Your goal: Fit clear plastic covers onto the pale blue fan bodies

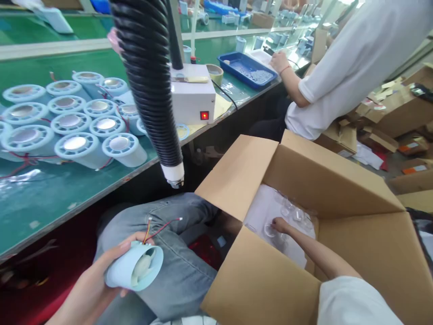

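My left hand [113, 257] is wrapped round a light blue cylindrical housing [130, 271], its open end facing right and a fan-like part showing inside. Thin red and yellow wires with small white plugs stick up from its rim. Over on the right, my right hand [280, 225] reaches down into a large open cardboard box [294, 176]. Its fingers are closed at a clear round plastic piece [269, 230], above a white sheet [264, 203] with more clear pieces on it. The fingertips are too small to show exactly what they grip.
Several blue housings [79, 146] stand on the green bench [67, 194] at left. A black ribbed hose [149, 81] hangs in front of a white machine [194, 99]. Behind are a blue tray [250, 72] and a person in a white shirt [358, 67]; cartons lie at right.
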`<state>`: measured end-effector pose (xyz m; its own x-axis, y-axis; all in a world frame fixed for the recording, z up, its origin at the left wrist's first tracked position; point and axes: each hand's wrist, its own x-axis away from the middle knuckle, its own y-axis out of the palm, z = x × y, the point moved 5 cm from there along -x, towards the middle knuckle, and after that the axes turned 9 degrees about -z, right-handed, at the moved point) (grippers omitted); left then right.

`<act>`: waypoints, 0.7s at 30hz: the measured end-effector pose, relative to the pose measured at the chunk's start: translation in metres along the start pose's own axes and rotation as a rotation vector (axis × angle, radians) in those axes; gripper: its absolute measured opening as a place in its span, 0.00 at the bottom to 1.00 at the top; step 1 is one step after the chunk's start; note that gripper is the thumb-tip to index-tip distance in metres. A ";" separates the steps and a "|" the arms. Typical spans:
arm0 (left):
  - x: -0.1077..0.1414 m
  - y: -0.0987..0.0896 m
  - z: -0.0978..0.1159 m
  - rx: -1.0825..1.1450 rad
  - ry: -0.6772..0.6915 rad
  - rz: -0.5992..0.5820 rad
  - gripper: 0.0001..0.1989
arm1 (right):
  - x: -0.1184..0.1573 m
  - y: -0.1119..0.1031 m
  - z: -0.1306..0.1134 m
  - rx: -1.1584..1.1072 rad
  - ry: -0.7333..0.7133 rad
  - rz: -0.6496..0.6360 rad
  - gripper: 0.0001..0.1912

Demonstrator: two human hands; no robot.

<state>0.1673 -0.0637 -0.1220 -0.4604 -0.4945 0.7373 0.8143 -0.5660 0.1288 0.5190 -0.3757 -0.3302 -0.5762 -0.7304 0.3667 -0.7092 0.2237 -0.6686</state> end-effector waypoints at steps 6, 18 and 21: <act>-0.004 0.001 -0.001 0.083 0.062 -0.251 0.13 | 0.009 -0.049 -0.047 -0.209 -0.026 -0.030 0.24; 0.015 0.005 -0.004 -0.318 0.178 -0.575 0.18 | 0.097 0.034 -0.370 0.482 -1.039 0.008 0.31; 0.029 -0.007 0.005 -0.422 0.305 -0.532 0.12 | 0.088 0.057 -0.393 0.648 -0.995 0.097 0.31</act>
<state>0.1502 -0.0711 -0.0982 -0.8825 -0.2090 0.4214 0.2769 -0.9550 0.1063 0.2677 -0.1734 -0.0819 0.1549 -0.9723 -0.1749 -0.1780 0.1467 -0.9730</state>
